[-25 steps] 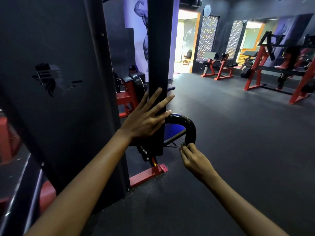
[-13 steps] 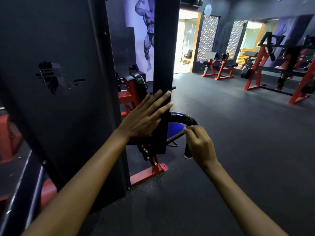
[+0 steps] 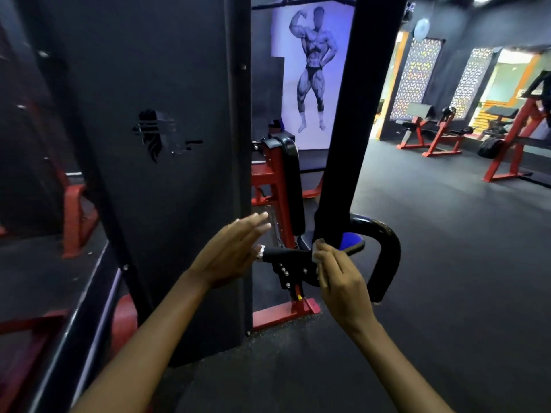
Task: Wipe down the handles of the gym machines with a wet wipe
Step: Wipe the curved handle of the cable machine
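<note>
Fingers (image 3: 326,259) of the right hand (image 3: 343,286) are pressed together on a small pale wet wipe (image 3: 316,252), pinching it at the fingertips, with most of the wipe hidden under the hand. From that pinch, the straight black handle (image 3: 281,254) of the machine starts just beside the fingertips and runs away toward nine o'clock, its long axis close to level, ending in a shiny metal cap (image 3: 260,253). The left hand (image 3: 231,253) hangs flat with fingers spread, holding nothing, close to that capped end; whether it touches the handle cannot be told. The right hand, which carries the wipe, is at the inner end of the handle, so a wipe along it would probably travel from three o'clock toward nine o'clock, toward the left palm. Out at three o'clock from the pinch, the curved black padded bar (image 3: 387,257) loops up and over and drops to an open end near the floor, well clear of the wipe. At twelve o'clock the black upright post (image 3: 343,144) rises just behind the fingertips, and the wide dark machine panel (image 3: 167,174) stands beyond the left hand at about ten o'clock.
</note>
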{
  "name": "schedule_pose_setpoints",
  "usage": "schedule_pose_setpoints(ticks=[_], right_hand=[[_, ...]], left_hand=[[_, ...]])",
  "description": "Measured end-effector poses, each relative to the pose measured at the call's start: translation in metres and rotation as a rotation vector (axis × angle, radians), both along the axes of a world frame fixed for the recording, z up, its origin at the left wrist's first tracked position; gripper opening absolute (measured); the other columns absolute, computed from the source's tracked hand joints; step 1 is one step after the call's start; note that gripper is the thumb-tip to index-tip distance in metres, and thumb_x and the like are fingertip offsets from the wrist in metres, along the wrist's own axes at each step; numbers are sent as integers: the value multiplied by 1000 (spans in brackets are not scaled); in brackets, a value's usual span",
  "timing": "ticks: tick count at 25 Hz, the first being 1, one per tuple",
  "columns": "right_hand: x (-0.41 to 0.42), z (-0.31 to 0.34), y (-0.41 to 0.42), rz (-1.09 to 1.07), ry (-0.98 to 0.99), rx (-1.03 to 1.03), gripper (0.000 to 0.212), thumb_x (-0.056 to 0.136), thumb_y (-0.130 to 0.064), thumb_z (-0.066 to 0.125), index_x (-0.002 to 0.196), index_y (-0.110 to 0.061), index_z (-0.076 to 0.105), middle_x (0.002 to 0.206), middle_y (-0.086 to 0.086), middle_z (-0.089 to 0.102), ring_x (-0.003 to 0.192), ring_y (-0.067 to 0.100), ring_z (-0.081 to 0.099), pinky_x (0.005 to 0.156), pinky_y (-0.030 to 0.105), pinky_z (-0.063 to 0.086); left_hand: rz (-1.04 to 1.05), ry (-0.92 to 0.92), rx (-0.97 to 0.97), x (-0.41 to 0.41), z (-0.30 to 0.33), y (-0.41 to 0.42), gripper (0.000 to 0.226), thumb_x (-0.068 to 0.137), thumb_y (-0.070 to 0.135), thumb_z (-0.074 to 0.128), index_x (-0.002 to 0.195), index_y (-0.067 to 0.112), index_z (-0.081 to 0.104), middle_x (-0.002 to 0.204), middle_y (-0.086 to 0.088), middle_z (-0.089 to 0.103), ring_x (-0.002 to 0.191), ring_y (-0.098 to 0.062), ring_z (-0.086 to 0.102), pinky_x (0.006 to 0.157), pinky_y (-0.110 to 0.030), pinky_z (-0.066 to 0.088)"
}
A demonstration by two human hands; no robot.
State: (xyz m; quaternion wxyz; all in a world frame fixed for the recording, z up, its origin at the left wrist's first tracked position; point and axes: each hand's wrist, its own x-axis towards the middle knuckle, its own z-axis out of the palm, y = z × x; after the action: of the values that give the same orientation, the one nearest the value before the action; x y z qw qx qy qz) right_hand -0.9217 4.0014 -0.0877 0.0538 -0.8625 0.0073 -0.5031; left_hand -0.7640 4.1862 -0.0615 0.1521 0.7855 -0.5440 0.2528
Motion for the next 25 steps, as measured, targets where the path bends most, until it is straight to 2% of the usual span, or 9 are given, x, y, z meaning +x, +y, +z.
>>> schedule_pose_setpoints(ticks=[3, 5, 8, 11, 15, 17, 19, 22, 25], right_hand=[[8, -17, 17, 7, 82, 34, 27, 88, -7, 45, 102, 5, 65, 104, 18, 67, 92, 28, 67, 80, 31, 56], [13, -21, 26, -22, 139, 13, 28, 84, -1, 54, 110, 5, 63, 106, 19, 66, 94, 28, 67, 77, 33, 58], [26, -24, 32, -148, 249, -20, 54, 62, 12, 75, 114, 6, 61, 112, 22, 65, 100, 32, 65, 79, 36, 56], [40, -27, 40, -267, 314, 6, 66, 52, 13, 78, 115, 6, 60, 116, 23, 63, 105, 34, 63, 79, 39, 55], [58, -28, 60, -354, 235, 92, 53, 56, 11, 76, 107, 8, 64, 110, 25, 64, 102, 39, 63, 83, 48, 51], [69, -25, 67, -391, 151, 193, 44, 60, 10, 72, 104, 8, 66, 106, 24, 66, 100, 39, 64, 86, 48, 49], [83, -27, 82, -427, 170, 239, 49, 55, 13, 78, 102, 5, 68, 103, 21, 68, 99, 35, 66, 84, 44, 51], [101, -34, 106, -402, 276, 206, 53, 53, 2, 84, 104, -1, 69, 105, 13, 69, 103, 26, 65, 86, 30, 50], [86, -31, 90, -331, 270, -32, 34, 71, -6, 67, 104, -1, 69, 107, 12, 69, 103, 25, 65, 88, 29, 49]], left_hand=[[36, 140, -8, 4, -19, 9, 49, 93, 34, 32, 135, 13, 47, 141, -5, 47, 129, -19, 45, 102, -41, 44], [50, 205, 4, 4, -28, 5, 53, 92, 37, 28, 136, 14, 45, 138, -5, 49, 129, -20, 45, 104, -40, 39], [23, 240, 67, 12, -37, -4, 60, 91, 42, 20, 139, 14, 40, 142, -3, 46, 135, -17, 37, 110, -35, 24], [-32, 282, 86, 29, -42, -10, 62, 91, 46, 16, 140, 16, 38, 143, -3, 45, 136, -16, 34, 114, -35, 19], [-164, 342, 60, 50, -48, -6, 47, 97, 39, 35, 136, 15, 44, 137, -4, 51, 132, -17, 41, 108, -29, 20], [-227, 340, 45, 58, -51, -8, 49, 96, 41, 34, 133, 13, 48, 133, -6, 55, 128, -18, 45, 106, -31, 26], [-278, 328, 38, 64, -54, -9, 52, 94, 42, 32, 130, 11, 51, 128, -9, 58, 124, -21, 50, 103, -35, 35], [-321, 325, 57, 70, -53, -10, 53, 91, 40, 31, 128, 9, 54, 124, -10, 60, 120, -24, 53, 102, -37, 37], [-330, 286, 47, 71, -50, -10, 52, 91, 40, 33, 124, 8, 57, 119, -11, 64, 115, -25, 58, 100, -37, 37]])
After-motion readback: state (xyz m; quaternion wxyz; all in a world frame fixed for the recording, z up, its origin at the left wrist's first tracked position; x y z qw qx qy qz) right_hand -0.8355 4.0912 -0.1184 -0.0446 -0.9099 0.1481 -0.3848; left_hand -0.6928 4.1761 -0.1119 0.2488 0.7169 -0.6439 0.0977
